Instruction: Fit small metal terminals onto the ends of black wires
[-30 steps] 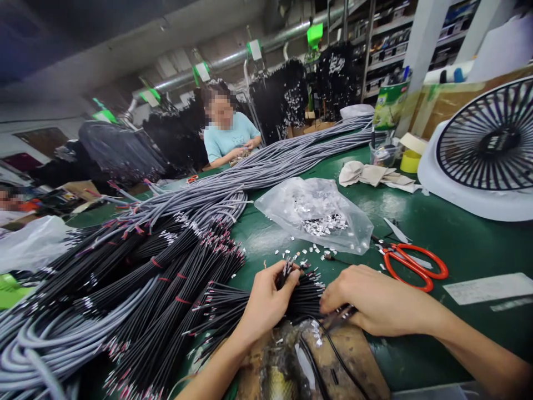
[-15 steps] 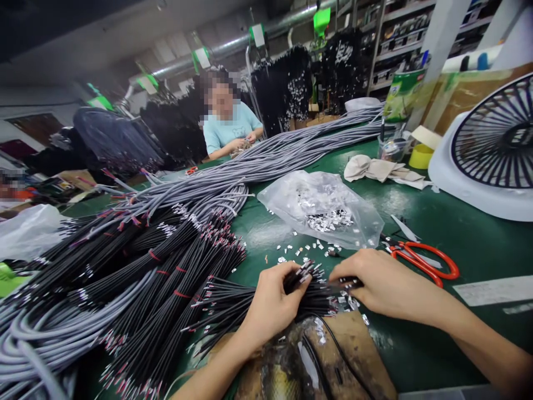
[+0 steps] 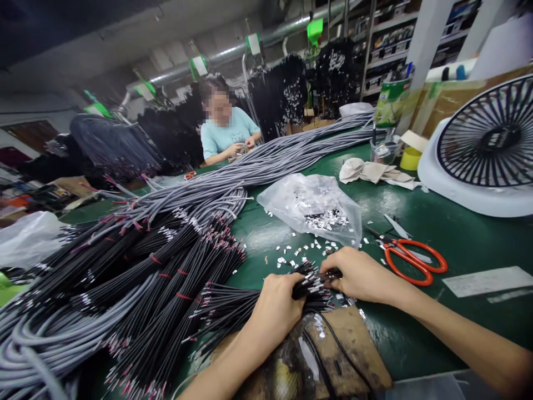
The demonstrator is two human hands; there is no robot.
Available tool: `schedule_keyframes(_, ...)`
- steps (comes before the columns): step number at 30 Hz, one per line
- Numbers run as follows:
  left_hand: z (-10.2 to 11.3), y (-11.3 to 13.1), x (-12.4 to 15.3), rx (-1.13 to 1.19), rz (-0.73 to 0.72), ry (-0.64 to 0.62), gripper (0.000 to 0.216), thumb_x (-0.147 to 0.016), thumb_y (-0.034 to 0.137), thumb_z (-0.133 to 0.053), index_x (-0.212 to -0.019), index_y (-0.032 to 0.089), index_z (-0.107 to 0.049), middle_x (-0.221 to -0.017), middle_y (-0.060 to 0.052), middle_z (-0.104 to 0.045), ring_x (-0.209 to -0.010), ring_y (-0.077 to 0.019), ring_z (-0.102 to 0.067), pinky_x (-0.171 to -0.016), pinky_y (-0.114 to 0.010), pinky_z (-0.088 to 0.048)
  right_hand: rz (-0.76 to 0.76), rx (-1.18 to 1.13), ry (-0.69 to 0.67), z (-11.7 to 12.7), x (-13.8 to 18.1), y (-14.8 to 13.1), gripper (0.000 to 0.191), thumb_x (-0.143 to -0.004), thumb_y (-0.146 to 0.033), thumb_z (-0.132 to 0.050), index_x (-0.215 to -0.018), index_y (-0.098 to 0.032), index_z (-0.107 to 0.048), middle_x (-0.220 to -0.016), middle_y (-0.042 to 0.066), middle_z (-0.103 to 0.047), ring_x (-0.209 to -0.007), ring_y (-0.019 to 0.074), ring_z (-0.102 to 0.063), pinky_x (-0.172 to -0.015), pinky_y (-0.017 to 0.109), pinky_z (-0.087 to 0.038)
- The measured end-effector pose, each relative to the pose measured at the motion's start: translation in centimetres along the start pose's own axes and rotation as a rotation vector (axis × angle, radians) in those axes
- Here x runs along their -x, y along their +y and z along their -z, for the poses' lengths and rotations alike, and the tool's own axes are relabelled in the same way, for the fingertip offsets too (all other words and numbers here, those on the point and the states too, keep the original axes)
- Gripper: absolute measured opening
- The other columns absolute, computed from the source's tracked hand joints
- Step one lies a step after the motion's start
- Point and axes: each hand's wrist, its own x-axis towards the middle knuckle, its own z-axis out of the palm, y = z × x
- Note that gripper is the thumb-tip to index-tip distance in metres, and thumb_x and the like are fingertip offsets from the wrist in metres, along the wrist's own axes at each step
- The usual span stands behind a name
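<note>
Left hand [image 3: 280, 303], one: curled around black-jacketed wires [image 3: 310, 279], presumably to keep their silvery ends gathered and facing our other hand. Right hand [image 3: 353, 273], one: at two o'clock from the left, fingers bent at those ends; whether they pinch a wire we cannot tell. Plastic bag [image 3: 287, 201] of silvery tabs [image 3: 331, 218], one: at twelve o'clock from our hands, apparently for easy reach. Orange-handled scissors [image 3: 406, 256], one: three o'clock, handles turned rightward, likely for ready grasp.

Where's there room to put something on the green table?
The green table is bare between the fan and scissors, and below the cloth, right of the plastic bag. The left is packed with black cables and grey cables; silvery bits lie between the bag and left hand.
</note>
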Motion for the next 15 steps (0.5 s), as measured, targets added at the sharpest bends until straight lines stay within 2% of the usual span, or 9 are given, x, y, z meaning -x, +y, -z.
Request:
schedule_keyframes(5, -0.5, -0.5, -0.3, 0.033, 0.008, 0.016, 0.017, -0.075, 0.014, -0.053, -0.078, 0.016, -0.069, -0.068, -0.004, -0.07, -0.06, -0.0148, -0.06, -0.051, -0.021, -0.032, 0.005, 0.063, 0.033, -0.4, -0.2, 0.6, 0.016, -0.069, -0.021, -0.054, -0.073, -0.027, -0.068, -0.075, 0.001, -0.069, -0.075, 0.0208, -0.063, -0.055, 0.024, -0.035)
schedule_keyframes(10, -0.6, -0.9, -0.4, 0.088, -0.017, 0.005, 0.025, -0.075, 0.016, -0.055, -0.095, 0.022, -0.068, -0.08, -0.002, -0.071, -0.072, -0.0172, -0.064, -0.062, -0.022, -0.039, -0.006, 0.077, 0.069, -1.1, -0.5, 1.0, 0.022, -0.073, -0.022, -0.051, -0.084, -0.029, -0.069, -0.081, 0.002, -0.069, -0.082, 0.0216, -0.062, -0.058, 0.025, -0.037)
schedule_keyframes(13, -0.4, -0.8, -0.6, 0.087, -0.024, -0.005, 0.024, -0.074, 0.016, -0.054, -0.093, 0.021, -0.068, -0.078, -0.002, -0.071, -0.07, -0.0169, -0.063, -0.061, -0.022, -0.039, -0.016, 0.076, 0.082, -1.4, -0.8, 0.8, 0.023, -0.073, -0.023, -0.052, -0.089, -0.03, -0.068, -0.084, 0.001, -0.069, -0.083, 0.021, -0.062, -0.059, 0.025, -0.038)
schedule_keyframes(15, -0.4, -0.8, -0.7, 0.051, -0.014, 0.018, 0.018, -0.074, 0.015, -0.055, -0.085, 0.019, -0.069, -0.071, -0.002, -0.069, -0.064, -0.0157, -0.061, -0.056, -0.021, -0.036, -0.019, 0.081, 0.084, -1.5, -0.9, 0.6, 0.022, -0.072, -0.024, -0.054, -0.089, -0.03, -0.067, -0.083, 0.001, -0.069, -0.083, 0.0214, -0.062, -0.058, 0.025, -0.037)
